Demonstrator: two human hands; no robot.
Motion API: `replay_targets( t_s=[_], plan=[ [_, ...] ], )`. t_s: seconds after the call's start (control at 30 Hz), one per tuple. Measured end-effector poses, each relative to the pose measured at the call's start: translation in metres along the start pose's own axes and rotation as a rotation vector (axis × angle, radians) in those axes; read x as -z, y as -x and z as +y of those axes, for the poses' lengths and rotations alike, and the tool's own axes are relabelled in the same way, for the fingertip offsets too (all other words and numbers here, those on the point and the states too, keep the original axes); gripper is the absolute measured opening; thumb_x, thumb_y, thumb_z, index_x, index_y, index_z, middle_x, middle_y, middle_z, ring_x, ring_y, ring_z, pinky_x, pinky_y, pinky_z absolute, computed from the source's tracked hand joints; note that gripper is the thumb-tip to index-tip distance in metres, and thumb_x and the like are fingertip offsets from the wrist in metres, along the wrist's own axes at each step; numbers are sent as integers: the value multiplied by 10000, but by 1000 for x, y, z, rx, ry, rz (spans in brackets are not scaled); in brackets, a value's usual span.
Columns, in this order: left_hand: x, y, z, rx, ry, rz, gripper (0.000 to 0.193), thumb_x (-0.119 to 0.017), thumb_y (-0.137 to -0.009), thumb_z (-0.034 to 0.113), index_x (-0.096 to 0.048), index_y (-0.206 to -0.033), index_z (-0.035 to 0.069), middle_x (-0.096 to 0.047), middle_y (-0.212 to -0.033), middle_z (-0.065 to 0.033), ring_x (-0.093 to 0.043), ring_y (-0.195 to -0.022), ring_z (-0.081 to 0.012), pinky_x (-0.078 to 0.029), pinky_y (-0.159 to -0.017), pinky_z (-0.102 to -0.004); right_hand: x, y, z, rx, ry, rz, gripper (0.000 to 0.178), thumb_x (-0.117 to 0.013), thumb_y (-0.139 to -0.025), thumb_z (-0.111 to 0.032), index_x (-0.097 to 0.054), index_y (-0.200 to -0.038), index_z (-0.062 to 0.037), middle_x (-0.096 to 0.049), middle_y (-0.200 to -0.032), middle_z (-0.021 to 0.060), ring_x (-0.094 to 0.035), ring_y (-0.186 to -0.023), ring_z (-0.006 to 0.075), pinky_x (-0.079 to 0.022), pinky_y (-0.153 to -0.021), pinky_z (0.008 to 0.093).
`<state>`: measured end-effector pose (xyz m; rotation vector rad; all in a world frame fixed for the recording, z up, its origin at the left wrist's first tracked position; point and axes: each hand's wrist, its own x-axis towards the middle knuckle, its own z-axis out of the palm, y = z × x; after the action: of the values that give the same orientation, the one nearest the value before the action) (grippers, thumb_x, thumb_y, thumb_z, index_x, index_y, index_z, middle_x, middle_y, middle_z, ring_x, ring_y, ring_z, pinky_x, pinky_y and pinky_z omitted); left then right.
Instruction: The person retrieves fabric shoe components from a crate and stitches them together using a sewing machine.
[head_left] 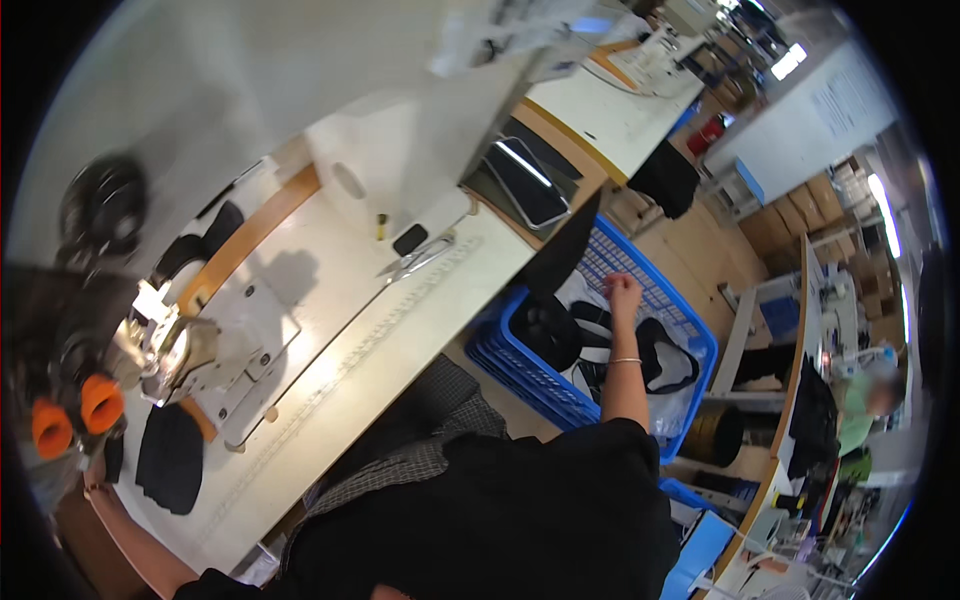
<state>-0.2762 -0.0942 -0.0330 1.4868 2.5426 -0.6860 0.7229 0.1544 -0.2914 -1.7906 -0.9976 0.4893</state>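
My right hand point(623, 290) is over a blue plastic basket point(695, 320), its fingers curled; anything in them is too small to make out. In the basket are black fabric pieces point(548, 332), a black piece with a pale edge point(664, 360) and clear plastic point(672, 412). At the far left, my left hand point(97, 468) is beside a small black piece of fabric point(115, 458); its fingers are mostly hidden. Close by, a rounded black fabric piece point(170, 458) lies at the table's edge, below a lit sewing machine point(172, 350).
Scissors point(418, 260) and a small black oval object point(410, 239) lie on the white sewing table point(340, 390). A phone point(528, 185) rests at its far right corner. Orange cones point(100, 403) stand at left. A person point(868, 400) is at another bench on the right.
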Motion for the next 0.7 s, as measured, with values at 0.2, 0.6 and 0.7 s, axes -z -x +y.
replay_targets(
  t_s=[0.2, 0.6, 0.7],
  plan=[
    [-3, -21, 1, -157, 72, -21, 523, -638, -905, 355, -546, -1338, 76, -582, -1295, -182, -546, -1200, -276, -414, -1036, -375, -26, 42, 152, -241, 677, -641, 303, -575, -863, -298, -703, -933, -33, -696, -779, 207, -701, -734, 356, -558, -727, 449],
    [-22, -27, -6, 38, 101, 230, 504, -611, -862, 525, -658, -1225, 178, -638, -1269, -73, -591, -1173, -263, -453, -991, -397, -88, 63, 152, 51, 762, -472, 552, -619, -859, -419, -509, -1287, -88, -610, -1197, 243, -578, -1119, 432, -487, -932, 497],
    [-30, 1, 6, 83, 237, 642, 665, -797, -724, 374, -580, -1270, 63, -536, -1300, -212, -444, -1262, -396, -385, -1045, -467, -94, 71, 113, 101, 866, -498, 438, -590, -832, -353, -596, -1195, -109, -675, -1054, 241, -624, -1033, 451, -521, -873, 498]
  ],
)
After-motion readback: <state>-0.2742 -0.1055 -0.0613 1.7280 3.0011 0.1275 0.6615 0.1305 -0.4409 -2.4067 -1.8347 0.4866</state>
